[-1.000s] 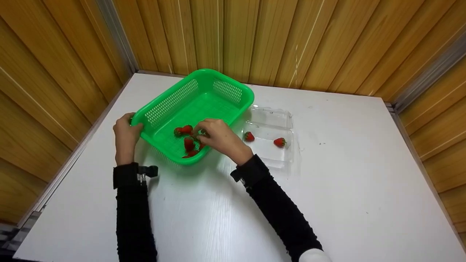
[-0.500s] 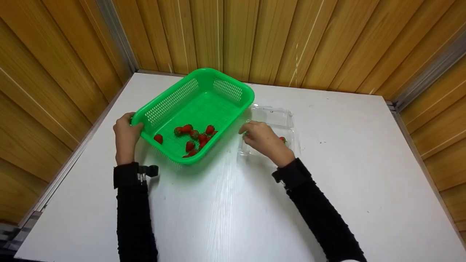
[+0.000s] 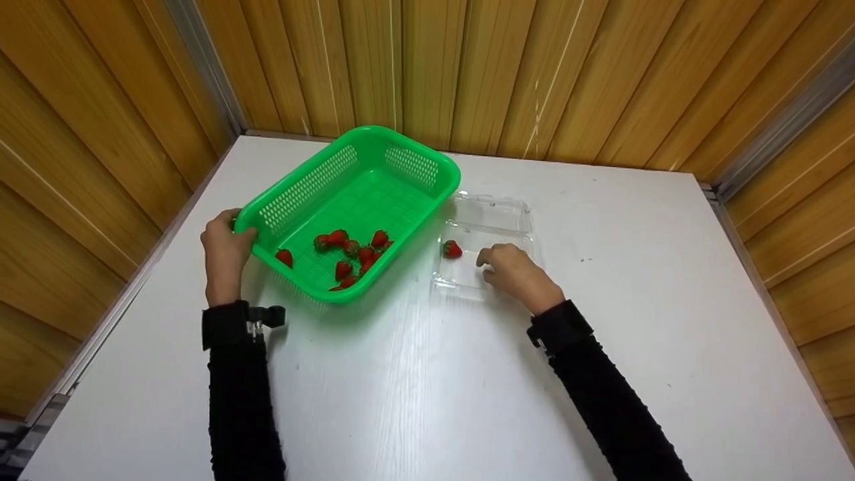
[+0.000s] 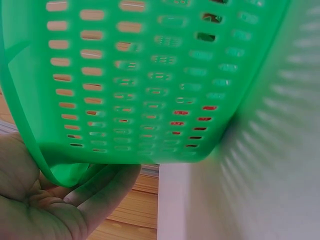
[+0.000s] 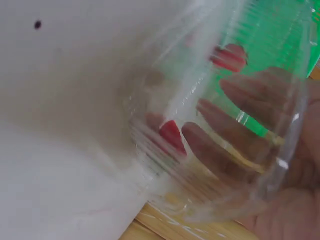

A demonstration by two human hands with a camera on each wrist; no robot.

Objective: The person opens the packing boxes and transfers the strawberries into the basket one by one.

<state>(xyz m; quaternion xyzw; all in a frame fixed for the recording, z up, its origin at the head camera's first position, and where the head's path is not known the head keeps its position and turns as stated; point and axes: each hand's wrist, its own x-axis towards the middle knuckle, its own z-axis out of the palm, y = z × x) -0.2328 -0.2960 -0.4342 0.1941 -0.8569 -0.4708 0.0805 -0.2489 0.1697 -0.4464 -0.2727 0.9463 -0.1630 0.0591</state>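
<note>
My left hand point(image 3: 226, 250) grips the near left corner of a green plastic basket point(image 3: 304, 184); in the left wrist view its fingers curl under the rim point(image 4: 65, 175). Several strawberries point(image 3: 344, 269) lie in the basket's near end, one point(image 3: 284, 258) apart at the left. My right hand point(image 3: 518, 275) is inside a clear plastic box point(image 3: 461, 287), fingers spread and slightly bent. One strawberry point(image 3: 452, 249) sits at the box's left side. Another strawberry point(image 5: 172, 137) is by a fingertip in the right wrist view, hidden by the hand from above.
The box's clear lid point(image 3: 491, 212) lies folded back behind it, close to the basket's right side. Both stand on a white table point(image 3: 401, 387). Wood-panelled walls point(image 3: 427, 73) rise at the back and sides.
My right hand has left the basket and moved right, past the box's left strawberry to its right part. A strawberry shows at the basket's left end, where none showed before. The left hand stays.
</note>
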